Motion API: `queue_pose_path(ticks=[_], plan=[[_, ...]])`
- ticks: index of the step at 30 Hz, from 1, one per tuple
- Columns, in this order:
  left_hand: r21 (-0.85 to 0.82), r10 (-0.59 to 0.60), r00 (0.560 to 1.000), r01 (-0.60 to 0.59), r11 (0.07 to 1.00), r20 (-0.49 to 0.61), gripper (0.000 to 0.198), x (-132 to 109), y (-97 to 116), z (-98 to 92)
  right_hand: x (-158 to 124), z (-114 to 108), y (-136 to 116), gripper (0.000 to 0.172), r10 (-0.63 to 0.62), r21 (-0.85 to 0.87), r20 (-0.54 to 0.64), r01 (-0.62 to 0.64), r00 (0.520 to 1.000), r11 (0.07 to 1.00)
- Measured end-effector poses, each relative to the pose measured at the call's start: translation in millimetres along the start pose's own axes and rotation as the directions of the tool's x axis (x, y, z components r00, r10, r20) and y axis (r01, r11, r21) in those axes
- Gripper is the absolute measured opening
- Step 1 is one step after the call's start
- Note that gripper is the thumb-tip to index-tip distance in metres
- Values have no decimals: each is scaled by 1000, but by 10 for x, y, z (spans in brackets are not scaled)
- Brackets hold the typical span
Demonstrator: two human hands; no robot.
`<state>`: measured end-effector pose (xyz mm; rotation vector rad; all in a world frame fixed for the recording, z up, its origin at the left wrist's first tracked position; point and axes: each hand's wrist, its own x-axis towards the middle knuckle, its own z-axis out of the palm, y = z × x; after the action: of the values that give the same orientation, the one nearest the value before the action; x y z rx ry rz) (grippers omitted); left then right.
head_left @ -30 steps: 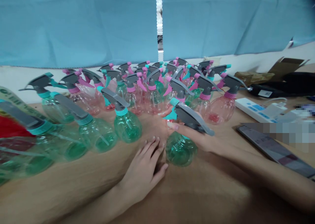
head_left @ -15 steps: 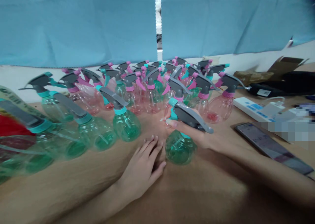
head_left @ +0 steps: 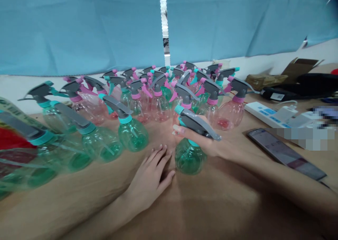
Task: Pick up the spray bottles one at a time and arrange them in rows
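My right hand (head_left: 202, 138) is wrapped around the neck of a green spray bottle (head_left: 190, 158) with a grey and teal trigger head. The bottle stands nearly upright, and part of its neck is hidden behind my fingers. Just left of it, my left hand (head_left: 153, 171) lies flat on the table (head_left: 211, 204), fingers spread and holding nothing. Another green spray bottle (head_left: 133, 134) stands beyond my left fingertips. Behind my right hand, a pink spray bottle (head_left: 231, 114) is at the right end of a cluster.
Several pink and green spray bottles crowd the back and left. On the right lie a phone (head_left: 285, 153) and a white power strip (head_left: 266, 115) with plugs. Farther back are a dark strap-like item (head_left: 280, 95) and an open cardboard box (head_left: 298, 68). A blue curtain (head_left: 79, 29) hangs behind.
The whole view has shifted slightly, so things appear a little farther left. My right hand keeps its hold on the green spray bottle, and my left hand stays flat.
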<state>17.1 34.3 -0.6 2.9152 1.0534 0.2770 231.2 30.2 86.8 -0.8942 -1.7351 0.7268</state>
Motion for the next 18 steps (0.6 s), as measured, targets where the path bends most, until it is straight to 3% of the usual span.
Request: queue_pose_path(ticks=[4, 9, 18], plan=[[-3, 7, 1000, -7, 1000, 8, 51, 0, 1, -6, -26, 19, 45, 10, 8, 62, -13, -7, 1000, 998], [-16, 5, 1000, -5, 1000, -10, 50, 2, 9, -2, -50, 55, 132, 19, 83, 71, -59, -79, 995, 994], [-6, 9, 1000, -9, 1000, -16, 51, 4, 3, 4, -66, 72, 84, 31, 104, 11, -93, -103, 990, 995]])
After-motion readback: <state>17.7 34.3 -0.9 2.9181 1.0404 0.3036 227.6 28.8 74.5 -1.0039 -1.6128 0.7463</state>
